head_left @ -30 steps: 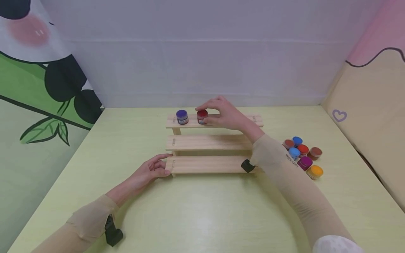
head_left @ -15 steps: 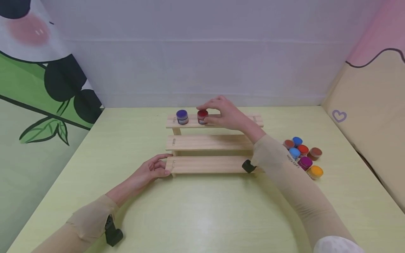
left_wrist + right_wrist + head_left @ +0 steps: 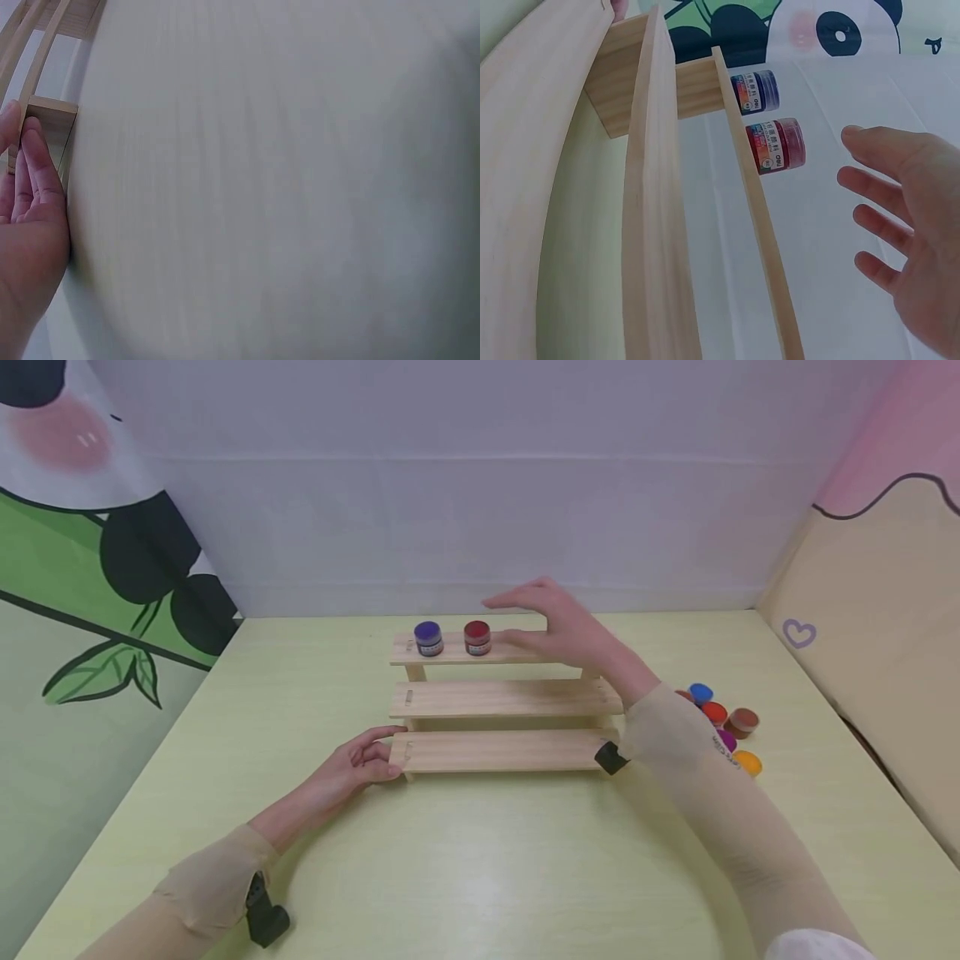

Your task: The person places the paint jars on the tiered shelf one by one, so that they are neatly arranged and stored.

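Note:
A three-tier wooden rack [image 3: 506,699] stands in the middle of the table. On its top tier a blue-lidded paint jar [image 3: 429,639] and a red-lidded paint jar [image 3: 477,638] sit upright, a small space between them. My right hand [image 3: 558,622] is just right of the red jar, thumb and fingers spread apart and holding nothing; the right wrist view shows a gap between the fingertips and the jar. My left hand [image 3: 358,760] pinches the left end of the bottom tier, thumb on one side of the board [image 3: 36,71] and fingers on the other.
Several more paint jars, among them a red [image 3: 715,714], a brown [image 3: 742,722] and a yellow one [image 3: 747,763], are grouped on the table right of the rack. My right sleeve [image 3: 690,760] covers part of this group. A pale cloth wall [image 3: 480,527] rises behind the table.
My right hand has let go of the red jar and drawn back to the right, its fingers parting. The jar stays on the top tier. My left hand keeps its hold.

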Tool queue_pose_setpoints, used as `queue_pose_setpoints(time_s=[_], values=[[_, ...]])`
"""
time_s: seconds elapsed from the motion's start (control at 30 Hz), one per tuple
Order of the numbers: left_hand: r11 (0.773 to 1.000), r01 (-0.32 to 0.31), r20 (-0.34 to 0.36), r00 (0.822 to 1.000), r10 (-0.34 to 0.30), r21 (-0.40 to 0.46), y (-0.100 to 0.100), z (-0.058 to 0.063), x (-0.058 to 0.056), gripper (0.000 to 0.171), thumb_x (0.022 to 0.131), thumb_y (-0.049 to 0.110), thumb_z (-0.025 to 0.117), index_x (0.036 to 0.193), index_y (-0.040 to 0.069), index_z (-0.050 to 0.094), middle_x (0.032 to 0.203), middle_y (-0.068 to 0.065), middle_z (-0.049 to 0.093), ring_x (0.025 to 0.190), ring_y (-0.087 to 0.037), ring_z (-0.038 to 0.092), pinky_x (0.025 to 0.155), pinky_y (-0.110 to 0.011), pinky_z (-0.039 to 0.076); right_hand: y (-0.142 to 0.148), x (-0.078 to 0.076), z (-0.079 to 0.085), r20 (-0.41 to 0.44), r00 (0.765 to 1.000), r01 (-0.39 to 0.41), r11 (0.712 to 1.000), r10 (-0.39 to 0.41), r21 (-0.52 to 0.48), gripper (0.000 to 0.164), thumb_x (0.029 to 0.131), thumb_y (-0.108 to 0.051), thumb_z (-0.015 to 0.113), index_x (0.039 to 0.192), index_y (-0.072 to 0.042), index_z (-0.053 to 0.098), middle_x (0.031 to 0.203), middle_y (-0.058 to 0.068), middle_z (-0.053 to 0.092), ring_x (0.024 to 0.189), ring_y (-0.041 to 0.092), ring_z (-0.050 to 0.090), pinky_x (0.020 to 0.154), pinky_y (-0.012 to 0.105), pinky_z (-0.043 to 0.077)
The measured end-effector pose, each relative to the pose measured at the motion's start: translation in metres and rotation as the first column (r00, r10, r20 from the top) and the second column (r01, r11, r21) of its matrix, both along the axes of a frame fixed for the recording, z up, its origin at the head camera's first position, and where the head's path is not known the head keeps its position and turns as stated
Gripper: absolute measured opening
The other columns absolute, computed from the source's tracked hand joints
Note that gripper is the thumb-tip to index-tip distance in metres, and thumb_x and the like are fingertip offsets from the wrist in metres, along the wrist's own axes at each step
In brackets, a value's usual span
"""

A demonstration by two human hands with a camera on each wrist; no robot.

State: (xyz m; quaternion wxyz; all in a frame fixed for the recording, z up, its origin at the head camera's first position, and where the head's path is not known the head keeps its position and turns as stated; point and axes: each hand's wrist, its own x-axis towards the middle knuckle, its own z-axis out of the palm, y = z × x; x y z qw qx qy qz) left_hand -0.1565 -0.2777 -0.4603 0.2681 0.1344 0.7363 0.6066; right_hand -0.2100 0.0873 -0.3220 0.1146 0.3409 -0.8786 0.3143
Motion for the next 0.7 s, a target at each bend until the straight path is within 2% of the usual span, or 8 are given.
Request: queue_pose_setpoints(time_s=[0.3, 0.53, 0.7], values=[[1.0, 0.005, 0.001, 1.0, -0.005, 0.0, -0.001, 0.0, 0.001, 0.068, 0.095, 0.017, 0.066, 0.152, 0.01, 0.03, 0.102, 0.008, 0.067, 0.097, -0.006, 0.061, 0.088, -0.02, 0.049, 0.018, 0.005, 0.001, -0.116, 0.993, -0.016, 0.999, 0.011, -0.046, 0.048, 0.091, -0.019, 0.072, 0.137, -0.015, 0.06, 0.138, 0.003, 0.063, 0.121, 0.023, 0.049, 0.104, 0.043, 0.038], [1.0, 0.003, 0.001, 1.0, -0.003, 0.003, -0.001, 0.001, 0.001, 0.067, 0.095, 0.016, 0.065, 0.152, 0.01, 0.03, 0.101, 0.008, 0.066, 0.096, -0.005, 0.062, 0.088, -0.02, 0.05, 0.029, 0.012, 0.001, -0.142, 0.99, 0.003, 0.999, -0.01, -0.052, 0.048, 0.091, -0.017, 0.072, 0.137, -0.016, 0.06, 0.138, 0.003, 0.063, 0.126, 0.022, 0.049, 0.109, 0.041, 0.035], [1.0, 0.003, 0.003, 1.0, -0.003, 0.003, 0.0, 0.001, 0.001, 0.068, 0.095, 0.015, 0.066, 0.152, 0.01, 0.031, 0.101, 0.009, 0.066, 0.096, -0.005, 0.062, 0.088, -0.021, 0.049, 0.037, 0.015, 0.003, -0.16, 0.987, 0.022, 0.998, -0.032, -0.061, 0.048, 0.09, -0.016, 0.073, 0.136, -0.016, 0.061, 0.137, 0.003, 0.063, 0.125, 0.022, 0.049, 0.107, 0.043, 0.036]])
